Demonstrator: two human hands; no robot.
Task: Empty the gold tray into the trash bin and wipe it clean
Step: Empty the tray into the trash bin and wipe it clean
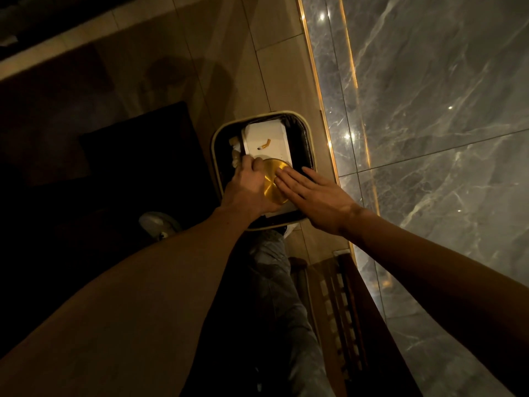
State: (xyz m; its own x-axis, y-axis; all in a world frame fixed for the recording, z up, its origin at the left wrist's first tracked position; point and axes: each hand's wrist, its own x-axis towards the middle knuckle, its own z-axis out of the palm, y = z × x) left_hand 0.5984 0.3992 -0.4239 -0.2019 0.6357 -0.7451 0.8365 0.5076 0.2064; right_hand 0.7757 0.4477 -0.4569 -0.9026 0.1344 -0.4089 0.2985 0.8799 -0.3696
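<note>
A round gold tray (274, 183) is held upside down over the open trash bin (307, 138), its shiny underside facing up. My left hand (246, 186) grips the tray's left edge. My right hand (312, 193) lies flat, fingers together and stretched out, with the fingertips resting on the tray's right side. Inside the bin lies a white box (274, 138) with a cigarette butt (264, 145) on it, and crumpled white paper (236, 156) sits at the bin's left side. The bin has a pale rim and a dark liner.
The bin stands on a beige tiled floor next to a grey marble wall (429, 110) with a lit gold strip. A dark mat (137, 150) lies to the left. My legs and a pale shoe (159, 223) are below the bin; a wooden slatted piece (340, 305) stands at the lower right.
</note>
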